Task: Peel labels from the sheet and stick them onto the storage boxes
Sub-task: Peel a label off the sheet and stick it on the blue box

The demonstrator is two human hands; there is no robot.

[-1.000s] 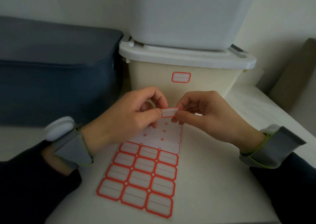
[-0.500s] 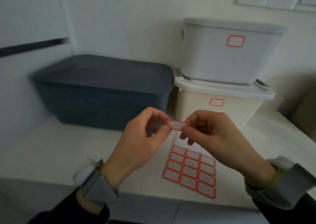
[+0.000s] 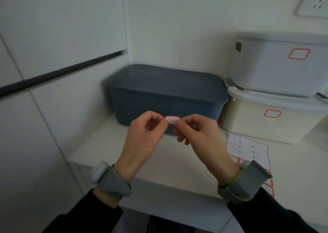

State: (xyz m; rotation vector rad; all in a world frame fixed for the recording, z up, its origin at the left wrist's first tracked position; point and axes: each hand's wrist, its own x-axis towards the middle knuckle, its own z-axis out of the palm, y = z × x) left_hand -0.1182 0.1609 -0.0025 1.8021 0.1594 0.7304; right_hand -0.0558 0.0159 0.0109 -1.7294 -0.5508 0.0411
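Note:
A small white label with a red border [image 3: 172, 120] is pinched between my left hand [image 3: 145, 136] and my right hand [image 3: 200, 138], each holding one end. It hangs just in front of the dark blue storage box [image 3: 168, 94], whose front shows no label. The label sheet [image 3: 248, 154] lies on the white counter at the right, its upper part bare, partly hidden by my right wrist. A grey box [image 3: 276, 64] sits stacked on a cream box [image 3: 262, 122]; each has a red-bordered label on its front.
The boxes stand on a white counter [image 3: 99, 149] in a corner. White cabinet panels with a dark groove [image 3: 58, 73] close off the left side. A wall socket [image 3: 314, 0] is at the top right. The counter's front edge runs below my wrists.
The view has swung left. Both hands carried the peeled label away from the sheet to in front of the dark blue box; the sheet now lies off to the right.

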